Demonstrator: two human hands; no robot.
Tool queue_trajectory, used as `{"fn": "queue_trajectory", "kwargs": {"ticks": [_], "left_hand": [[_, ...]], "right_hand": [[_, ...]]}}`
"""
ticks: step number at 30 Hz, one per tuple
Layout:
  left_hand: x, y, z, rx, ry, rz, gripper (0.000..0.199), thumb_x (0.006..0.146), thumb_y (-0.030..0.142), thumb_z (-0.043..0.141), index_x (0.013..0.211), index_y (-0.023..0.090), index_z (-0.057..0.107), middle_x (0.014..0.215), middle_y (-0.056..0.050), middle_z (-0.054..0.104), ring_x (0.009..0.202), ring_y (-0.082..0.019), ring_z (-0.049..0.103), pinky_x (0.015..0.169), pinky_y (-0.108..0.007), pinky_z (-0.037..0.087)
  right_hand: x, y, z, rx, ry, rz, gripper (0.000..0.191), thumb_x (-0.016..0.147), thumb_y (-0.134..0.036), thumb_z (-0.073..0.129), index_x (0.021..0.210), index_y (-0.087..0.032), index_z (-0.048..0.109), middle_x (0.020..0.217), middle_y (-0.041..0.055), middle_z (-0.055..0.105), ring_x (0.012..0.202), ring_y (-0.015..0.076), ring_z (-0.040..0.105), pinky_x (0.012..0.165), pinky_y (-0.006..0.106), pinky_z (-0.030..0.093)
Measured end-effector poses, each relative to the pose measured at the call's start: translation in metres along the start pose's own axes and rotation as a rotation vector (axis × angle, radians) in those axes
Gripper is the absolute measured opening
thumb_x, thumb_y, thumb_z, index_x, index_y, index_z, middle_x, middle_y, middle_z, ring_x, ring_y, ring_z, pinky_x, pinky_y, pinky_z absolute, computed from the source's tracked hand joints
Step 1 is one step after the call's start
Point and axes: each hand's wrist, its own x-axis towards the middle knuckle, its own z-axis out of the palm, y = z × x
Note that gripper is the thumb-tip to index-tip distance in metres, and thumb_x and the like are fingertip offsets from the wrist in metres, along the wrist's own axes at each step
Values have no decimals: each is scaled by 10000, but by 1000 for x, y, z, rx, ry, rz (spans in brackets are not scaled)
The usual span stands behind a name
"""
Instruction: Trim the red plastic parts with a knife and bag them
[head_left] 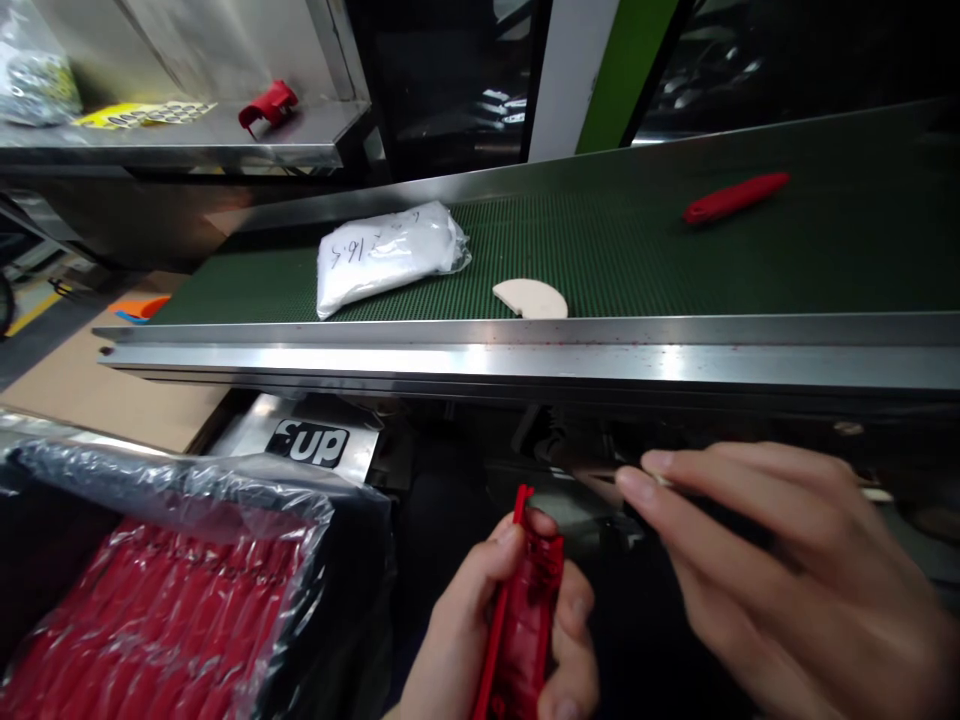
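Note:
My left hand (469, 610) is closed around a long red plastic shell (521, 620), hollow side up, at the bottom middle of the head view. To its right, my right hand (780, 560) is raised, thumb and fingertip pinched together and partly smeared by motion. Something small and pale seems to sit in that pinch, but it is too small to name. The two hands are apart.
A green conveyor belt (615, 250) with a metal rail (450, 358) runs across in front. On it lie a white plastic-wrapped packet (386, 255), a cream curved piece (532, 298) and a red elongated part (735, 197). A plastic-lined box of red parts (172, 600) stands at left.

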Motion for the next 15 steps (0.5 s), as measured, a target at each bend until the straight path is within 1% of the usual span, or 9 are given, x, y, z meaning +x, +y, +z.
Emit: {"fn": "queue_trajectory", "kwargs": {"ticks": [2, 4, 6, 8, 9, 11, 13, 15], "left_hand": [[0, -3, -2, -55, -16, 59, 445, 999, 477, 276, 971, 160, 588, 678, -29, 599, 371, -65, 465, 342, -141, 318], [-1, -4, 0, -87, -25, 79, 343, 995, 438, 332, 1036, 191, 566, 809, -34, 619, 414, -65, 522, 361, -138, 351], [-4, -3, 3, -90, -28, 57, 336, 1005, 422, 295, 1060, 200, 541, 818, -32, 611, 420, -70, 528, 360, -139, 341], [-6, 0, 7, -61, 16, 62, 331, 1014, 409, 260, 1090, 213, 516, 809, -27, 604, 420, -73, 516, 365, -145, 328], [-7, 2, 8, -25, 31, 66, 319, 1013, 409, 273, 1111, 214, 506, 803, -29, 605, 431, -77, 512, 378, -150, 337], [-7, 4, 8, 80, 82, 98, 298, 996, 416, 366, 1124, 188, 508, 768, -40, 609, 492, -86, 530, 442, -155, 378], [-5, 4, 7, 186, 97, 127, 296, 953, 429, 480, 1102, 176, 509, 728, -46, 614, 552, -111, 561, 489, -168, 411], [-3, 2, 6, 268, 91, 137, 321, 908, 444, 553, 1101, 198, 481, 721, -30, 615, 514, -116, 557, 455, -176, 407]], "right_hand": [[3, 1, 0, 17, -19, 10, 623, 810, 49, 518, 1368, -226, 541, 1174, 105, 614, 1044, 277, 577, 844, 450, 464], [4, 0, 4, 41, -30, 20, 569, 818, 59, 501, 1318, -201, 581, 1153, 103, 623, 1031, 259, 580, 833, 430, 462], [4, -3, 8, 70, -34, 6, 494, 834, 42, 492, 1252, -187, 621, 1136, 100, 637, 1017, 255, 584, 822, 424, 457], [3, -7, 13, 100, -40, -18, 451, 839, 36, 496, 1208, -179, 640, 1099, 95, 653, 988, 244, 593, 802, 411, 462], [4, -9, 15, 123, -42, -7, 433, 842, 31, 503, 1197, -174, 641, 1086, 93, 655, 978, 235, 598, 799, 399, 473], [6, -13, 18, 210, -40, 87, 385, 864, -10, 530, 1205, -163, 625, 1089, 91, 647, 979, 207, 611, 813, 356, 509], [11, -16, 20, 341, -41, 264, 323, 891, -102, 572, 1198, -192, 619, 1082, 62, 644, 945, 162, 629, 793, 273, 537], [17, -18, 21, 486, -97, 443, 225, 903, -187, 590, 1113, -243, 651, 1005, 13, 664, 861, 125, 646, 713, 203, 540]]}}
